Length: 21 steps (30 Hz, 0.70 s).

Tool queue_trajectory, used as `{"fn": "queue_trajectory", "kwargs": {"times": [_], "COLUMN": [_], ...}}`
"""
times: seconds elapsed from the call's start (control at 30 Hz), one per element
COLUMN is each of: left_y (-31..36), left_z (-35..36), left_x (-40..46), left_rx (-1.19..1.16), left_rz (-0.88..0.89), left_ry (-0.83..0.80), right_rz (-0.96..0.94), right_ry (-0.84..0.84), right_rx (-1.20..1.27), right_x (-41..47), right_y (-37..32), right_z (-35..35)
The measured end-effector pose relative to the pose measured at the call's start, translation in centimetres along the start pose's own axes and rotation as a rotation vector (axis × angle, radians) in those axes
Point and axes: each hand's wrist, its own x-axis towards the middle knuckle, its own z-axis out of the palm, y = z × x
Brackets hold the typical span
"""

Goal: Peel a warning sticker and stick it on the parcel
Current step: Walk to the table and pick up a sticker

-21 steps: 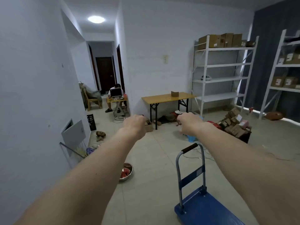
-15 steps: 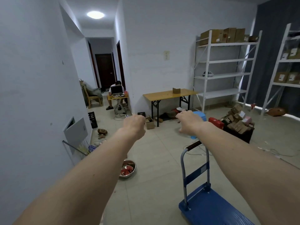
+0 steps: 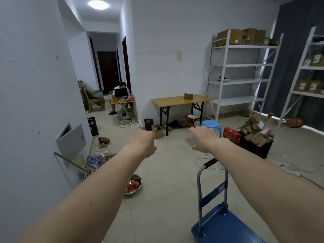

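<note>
A small brown cardboard parcel (image 3: 188,96) stands on the wooden folding table (image 3: 172,101) against the far wall, well beyond both hands. I see no warning sticker. Both my arms reach straight forward at chest height over the floor. My left hand (image 3: 142,142) shows its back, its fingers curled under, with nothing seen in it. My right hand (image 3: 203,138) hangs palm down with fingers and thumb apart, holding nothing. A heap of small parcels (image 3: 256,131) lies on a black crate to the right.
A blue platform trolley (image 3: 222,227) stands low right, its handle under my right forearm. Ahead are a blue stool (image 3: 211,124), a red box (image 3: 231,135) and white shelving (image 3: 242,72). A metal bowl (image 3: 133,185) sits on the floor left. A person (image 3: 121,95) sits in the hallway.
I have come a little closer to the table and the view has tilted up. My right hand has gone from a loose fist to spread fingers. My left hand looks the same.
</note>
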Motion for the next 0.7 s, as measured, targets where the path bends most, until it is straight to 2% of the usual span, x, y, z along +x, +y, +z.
{"fn": "queue_trajectory", "kwargs": {"times": [0.33, 0.7], "left_y": [-0.8, -4.2], "left_z": [2.0, 9.2], "left_x": [17.3, 34.8], "left_rx": [-0.041, -0.055], "left_rz": [-0.032, -0.028], "left_ry": [-0.025, -0.099], "right_rz": [0.011, 0.042], "right_ry": [0.002, -0.033], "right_rx": [0.024, 0.049], "right_x": [15.3, 33.2], "right_y": [5.6, 8.8], "right_z": [1.4, 6.5]}}
